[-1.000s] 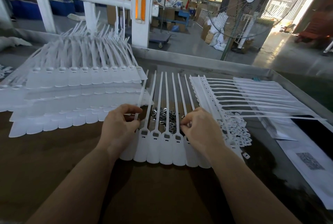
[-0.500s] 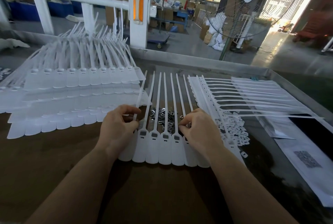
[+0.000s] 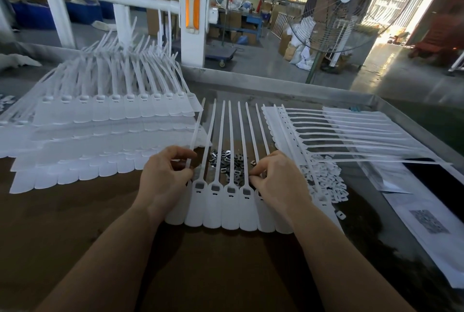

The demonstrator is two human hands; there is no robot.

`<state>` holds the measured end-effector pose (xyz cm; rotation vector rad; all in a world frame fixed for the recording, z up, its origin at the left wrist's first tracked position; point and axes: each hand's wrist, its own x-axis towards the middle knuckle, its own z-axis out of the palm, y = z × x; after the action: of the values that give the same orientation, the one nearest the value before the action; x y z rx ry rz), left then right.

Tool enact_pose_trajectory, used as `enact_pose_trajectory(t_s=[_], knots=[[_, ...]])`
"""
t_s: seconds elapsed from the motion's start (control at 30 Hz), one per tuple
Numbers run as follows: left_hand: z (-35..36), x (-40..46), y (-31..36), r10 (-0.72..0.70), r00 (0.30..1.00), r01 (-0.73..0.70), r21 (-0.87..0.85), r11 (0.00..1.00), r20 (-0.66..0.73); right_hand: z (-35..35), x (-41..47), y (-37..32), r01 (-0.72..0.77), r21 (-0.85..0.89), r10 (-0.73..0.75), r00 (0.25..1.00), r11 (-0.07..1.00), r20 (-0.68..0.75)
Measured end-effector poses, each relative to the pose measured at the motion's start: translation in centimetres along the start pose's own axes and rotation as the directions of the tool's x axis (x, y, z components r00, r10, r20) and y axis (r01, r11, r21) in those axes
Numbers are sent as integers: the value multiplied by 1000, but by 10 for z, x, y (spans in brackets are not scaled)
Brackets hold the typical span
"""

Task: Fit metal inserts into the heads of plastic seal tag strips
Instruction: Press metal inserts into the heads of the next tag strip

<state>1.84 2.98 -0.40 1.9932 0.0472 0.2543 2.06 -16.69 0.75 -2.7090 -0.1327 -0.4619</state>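
A joined row of white plastic seal tag strips [image 3: 227,211] lies on the brown table in front of me, tails pointing away. Several of its heads show a dark metal insert. A small heap of metal inserts [image 3: 227,161] lies under the tails, just beyond the heads. My left hand [image 3: 164,176] rests on the row's left end, fingers curled round the leftmost strip's tail. My right hand [image 3: 276,181] sits over the heads at the right end, fingertips pinched together above one head; what they pinch is hidden.
Stacked sheets of seal strips [image 3: 105,120] fill the left of the table. Another strip sheet [image 3: 326,130] lies at the right over a heap of small white plastic pieces [image 3: 326,181]. Printed papers [image 3: 426,223] lie far right. A metal table rim [image 3: 276,83] runs behind.
Both hands stay on the strip row. The right hand's fingertips have edged slightly along the heads; the left hand keeps its hold on the leftmost tail.
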Motion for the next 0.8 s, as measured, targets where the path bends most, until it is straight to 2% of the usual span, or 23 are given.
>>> enact_pose_trajectory(t_s=[0.27, 0.43, 0.6, 0.8], knots=[[0, 0, 1, -5, 1000, 6, 5, 1000, -12, 3, -1, 1, -9, 34, 11, 999, 999, -43], [1, 0, 1, -5, 1000, 6, 7, 1000, -17, -3, -2, 5, -72, 215, 90, 993, 974, -76], [1, -1, 1, -7, 1000, 7, 1, 1000, -21, -20, -8, 12, -114, 471, 178, 980, 874, -94], [1, -1, -1, -8, 1000, 8, -12, 1000, -23, -36, -21, 27, -112, 495, 168, 983, 862, -70]])
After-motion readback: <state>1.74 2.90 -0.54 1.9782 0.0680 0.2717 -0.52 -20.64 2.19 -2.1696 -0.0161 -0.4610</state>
